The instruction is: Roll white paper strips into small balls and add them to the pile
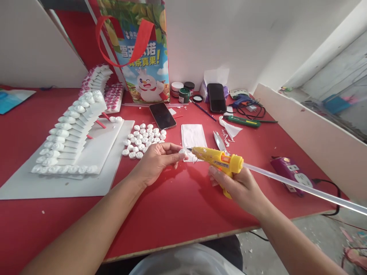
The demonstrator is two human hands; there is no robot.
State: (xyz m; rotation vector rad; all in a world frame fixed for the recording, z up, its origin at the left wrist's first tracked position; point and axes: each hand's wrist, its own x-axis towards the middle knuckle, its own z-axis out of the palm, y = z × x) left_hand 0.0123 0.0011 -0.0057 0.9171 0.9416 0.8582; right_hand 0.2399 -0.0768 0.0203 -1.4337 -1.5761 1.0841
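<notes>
My left hand [160, 158] pinches a small white rosette [182, 152] between thumb and fingers. In my right hand [239, 185] is a yellow hot glue gun [216, 157], its nozzle tip touching or very close to the rosette. A long clear glue stick [289, 183] runs out of the gun's back toward the right. Several more white rosettes [142, 138] lie in a cluster just beyond my left hand. On the left, a curved stepped white model [71, 143] edged with rosettes stands on white foam boards [94, 189].
Behind my hands lie a folded white tissue [193, 133], scissors [219, 142] and a black phone [163, 115]. A green utility knife [242, 121], paint jars [184, 94] and a large printed bag [143, 53] stand farther back. A purple power strip [291, 173] sits right.
</notes>
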